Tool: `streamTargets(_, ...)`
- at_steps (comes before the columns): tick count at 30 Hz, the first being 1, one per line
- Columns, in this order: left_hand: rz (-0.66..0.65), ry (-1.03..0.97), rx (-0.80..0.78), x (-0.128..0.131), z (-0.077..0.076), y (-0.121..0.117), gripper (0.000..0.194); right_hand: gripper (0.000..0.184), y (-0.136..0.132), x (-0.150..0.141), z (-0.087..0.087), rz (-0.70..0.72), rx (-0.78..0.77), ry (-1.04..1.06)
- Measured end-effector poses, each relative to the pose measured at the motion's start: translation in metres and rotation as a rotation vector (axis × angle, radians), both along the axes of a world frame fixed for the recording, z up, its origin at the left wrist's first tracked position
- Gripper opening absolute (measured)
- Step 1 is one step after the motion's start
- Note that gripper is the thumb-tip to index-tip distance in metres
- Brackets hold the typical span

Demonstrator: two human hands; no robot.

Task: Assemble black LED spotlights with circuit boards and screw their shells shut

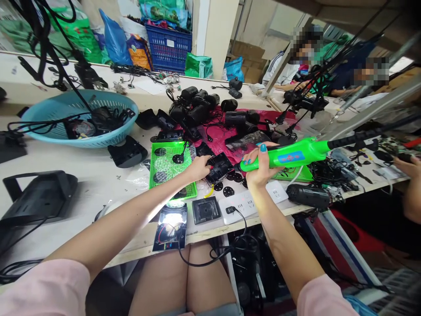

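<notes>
My right hand is closed round the handle of a bright green electric screwdriver, which lies almost level with its tip pointing left. My left hand grips the edge of a small black plastic housing on the workbench, just left of the tool's tip. A green parts tray with round black discs sits under and left of my left hand. Several loose black discs lie below the housing.
A blue basket of cables stands at the back left. Black camera-like units are piled on a red sheet behind. A white power strip and a lit lamp board sit at the front edge. Another person's hand reaches in at right.
</notes>
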State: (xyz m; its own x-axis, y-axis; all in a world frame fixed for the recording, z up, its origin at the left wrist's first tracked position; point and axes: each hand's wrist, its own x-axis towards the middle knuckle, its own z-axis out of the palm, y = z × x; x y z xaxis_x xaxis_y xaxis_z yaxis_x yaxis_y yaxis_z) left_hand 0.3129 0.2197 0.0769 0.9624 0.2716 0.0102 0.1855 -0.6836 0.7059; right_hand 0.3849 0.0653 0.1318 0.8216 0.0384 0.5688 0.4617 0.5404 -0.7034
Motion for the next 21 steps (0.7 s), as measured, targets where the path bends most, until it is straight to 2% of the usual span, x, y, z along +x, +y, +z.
streamTargets(15,0.005,0.0,0.009,0.0003,-0.0018,0.0007,0.029,0.03,0.0023,-0.001,0.0016,-0.023,-0.02,-0.001)
streamTargets(21,0.01,-0.004,0.01,0.0005,-0.002,0.0005,0.031,0.025,0.0027,-0.0024,0.0031,-0.031,0.019,-0.021)
